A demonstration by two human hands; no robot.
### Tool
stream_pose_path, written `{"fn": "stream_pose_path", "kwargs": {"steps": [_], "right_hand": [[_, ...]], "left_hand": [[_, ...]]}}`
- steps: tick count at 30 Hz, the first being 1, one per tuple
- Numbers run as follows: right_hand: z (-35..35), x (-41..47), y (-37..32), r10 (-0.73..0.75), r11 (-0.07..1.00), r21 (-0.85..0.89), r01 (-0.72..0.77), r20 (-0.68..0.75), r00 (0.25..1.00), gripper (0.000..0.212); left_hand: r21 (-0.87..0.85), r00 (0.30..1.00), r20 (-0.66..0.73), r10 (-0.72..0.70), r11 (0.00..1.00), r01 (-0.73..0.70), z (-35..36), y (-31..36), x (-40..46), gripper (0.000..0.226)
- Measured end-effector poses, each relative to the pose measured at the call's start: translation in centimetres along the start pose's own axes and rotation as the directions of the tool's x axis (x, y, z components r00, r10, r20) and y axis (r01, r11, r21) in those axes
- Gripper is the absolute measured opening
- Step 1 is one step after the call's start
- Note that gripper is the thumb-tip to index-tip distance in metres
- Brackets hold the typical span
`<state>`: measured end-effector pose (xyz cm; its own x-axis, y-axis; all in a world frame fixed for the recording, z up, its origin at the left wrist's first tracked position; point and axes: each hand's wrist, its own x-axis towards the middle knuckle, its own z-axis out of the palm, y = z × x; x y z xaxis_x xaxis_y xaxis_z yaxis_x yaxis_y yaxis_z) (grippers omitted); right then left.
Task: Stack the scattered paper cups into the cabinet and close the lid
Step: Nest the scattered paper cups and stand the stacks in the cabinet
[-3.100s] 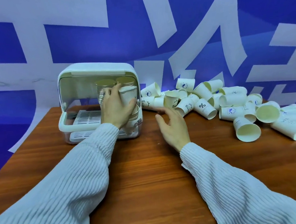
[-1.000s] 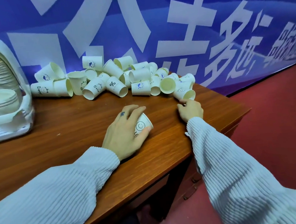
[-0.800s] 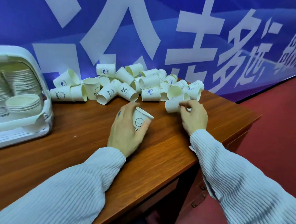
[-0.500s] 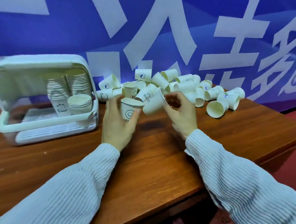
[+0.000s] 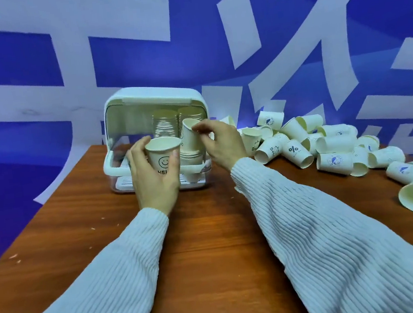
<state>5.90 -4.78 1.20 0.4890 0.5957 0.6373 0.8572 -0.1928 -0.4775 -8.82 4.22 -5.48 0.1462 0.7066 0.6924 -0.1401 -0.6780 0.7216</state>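
Mid-loading, the left hand [image 5: 155,179] grips an upright smiley-face cup [image 5: 164,155] while the right hand [image 5: 220,143] pinches a second cup [image 5: 191,137] over the short stack [image 5: 192,157] inside the open cabinet [image 5: 152,95], which it must nest squarely, many loose cups [image 5: 327,148] remaining on the table [image 5: 208,232].
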Motion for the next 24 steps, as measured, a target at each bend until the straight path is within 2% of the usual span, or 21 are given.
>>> {"fn": "stream_pose_path", "kwargs": {"steps": [3, 6, 9, 12, 16, 19, 24], "right_hand": [[0.9, 0.4, 0.2, 0.053, 0.989, -0.147, -0.012, 0.273, 0.961, 0.035], [1.2, 0.1, 0.2, 0.085, 0.984, -0.176, -0.020, 0.366, 0.927, 0.035], [0.5, -0.7, 0.2, 0.044, 0.994, -0.104, -0.017, 0.271, 0.962, 0.043], [-1.0, -2.1, 1.1, 0.071, 0.996, 0.035, -0.077, 0.136, 0.988, 0.044], [-4.6, -5.2, 3.5, 0.156, 0.982, 0.107, -0.159, 0.030, 0.987, 0.039], [-8.8, -8.9, 6.7, 0.260, 0.956, 0.157, -0.250, -0.050, 0.964, 0.034], [-15.8, -14.4, 12.2, 0.457, 0.889, 0.071, -0.453, -0.203, 0.866, 0.019]], "left_hand": [[0.006, 1.000, 0.003, 0.002, 1.000, -0.002, 0.0, 0.0, 0.3, 0.062], [-0.003, 1.000, 0.009, -0.009, 1.000, 0.009, 0.0, 0.2, 0.3, 0.059], [-0.010, 0.999, 0.028, 0.034, 0.999, -0.034, 0.7, 1.0, 1.7, 0.056], [0.012, 0.995, 0.075, 0.064, 0.998, -0.065, 2.4, 2.2, 4.5, 0.049], [0.171, 0.974, 0.218, 0.066, 0.980, -0.104, 5.2, 2.6, 5.9, 0.043], [0.242, 0.966, 0.233, 0.109, 0.956, -0.167, 6.0, 1.8, 6.1, 0.045], [0.256, 0.972, 0.220, 0.084, 0.956, -0.141, 7.5, 1.5, 6.5, 0.040]]}}
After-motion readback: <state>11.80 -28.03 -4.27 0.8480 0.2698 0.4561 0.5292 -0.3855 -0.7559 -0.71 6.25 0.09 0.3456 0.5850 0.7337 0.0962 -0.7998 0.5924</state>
